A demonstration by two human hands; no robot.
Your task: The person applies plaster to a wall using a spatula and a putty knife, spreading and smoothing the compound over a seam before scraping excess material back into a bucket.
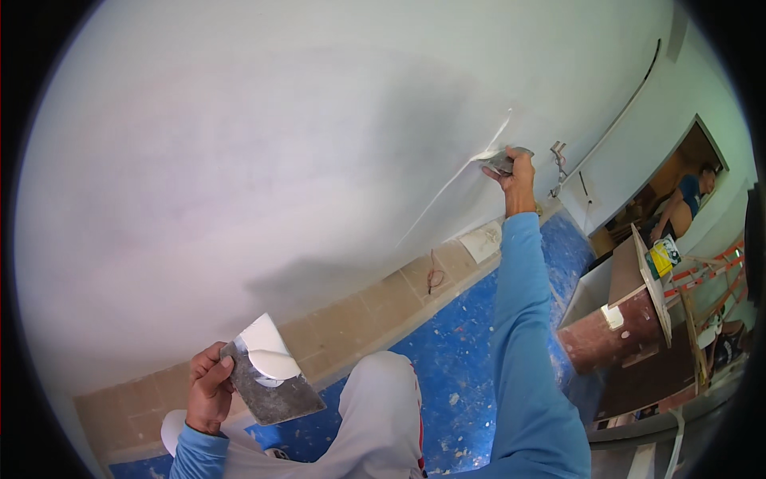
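Observation:
My left hand [211, 386] grips a flat grey metal plate [279, 397] by its left edge, thumb on top. White paste [270, 351] lies on the plate's upper part. Out to the right, my right hand [515, 177] is closed around a grey putty knife [504, 162], its blade against the pale wall [239, 160]. A line of fresh white paste [447, 185] slants across the wall, passing beside the blade. Part of the knife is hidden behind my fingers.
Beige tiles [375, 310] run along the wall's foot, beside a blue floor covering [455, 375] with white specks. Thin wires [435, 278] lie on the tiles. At right stand a brown wooden structure [614, 343], a yellow-white bucket [663, 257], an orange ladder [710, 275] and another person [688, 203] near a doorway.

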